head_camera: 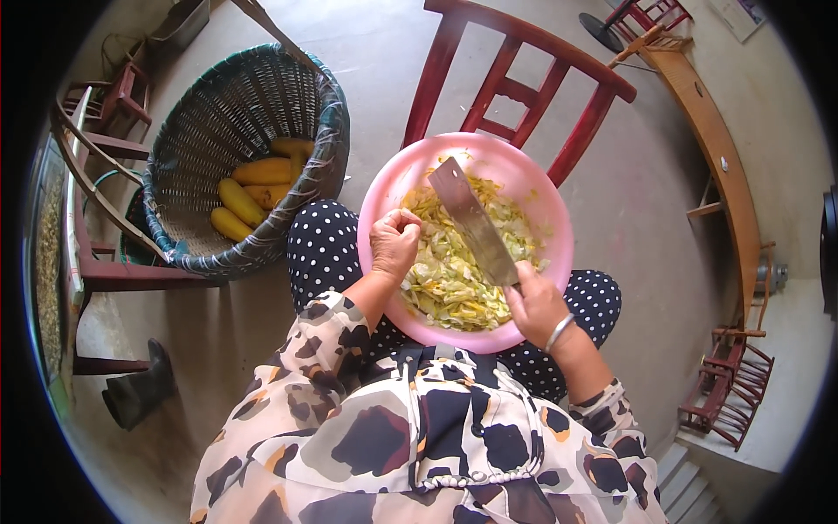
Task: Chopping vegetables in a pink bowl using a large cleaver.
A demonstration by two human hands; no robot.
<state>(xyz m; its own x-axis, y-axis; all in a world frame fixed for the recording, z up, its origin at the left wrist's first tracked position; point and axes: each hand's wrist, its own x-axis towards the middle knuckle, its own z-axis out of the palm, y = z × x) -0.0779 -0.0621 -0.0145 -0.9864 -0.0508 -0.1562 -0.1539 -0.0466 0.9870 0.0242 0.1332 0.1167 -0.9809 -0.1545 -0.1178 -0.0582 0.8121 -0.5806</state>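
A pink plastic basin (562, 229) rests on my lap, holding a heap of sliced yellow-green vegetable pieces (452, 288). In my right hand (540, 304) is the handle of a cleaver (474, 223). Its broad metal blade slants up and left over the heap, and wet residue shows on it. My left hand (395, 243) is at the basin's left side, fingers curled together above the slices. Whether a small piece is pinched between those fingertips is unclear.
Left of my knee stands a large woven basket (209, 118) with several yellow, elongated squash-like vegetables (252, 196) inside. A red wooden chair (517, 85) is just beyond the basin. A dark boot (141, 386) lies at left. Along the right wall are a wooden bench (713, 131) and small chairs (727, 386).
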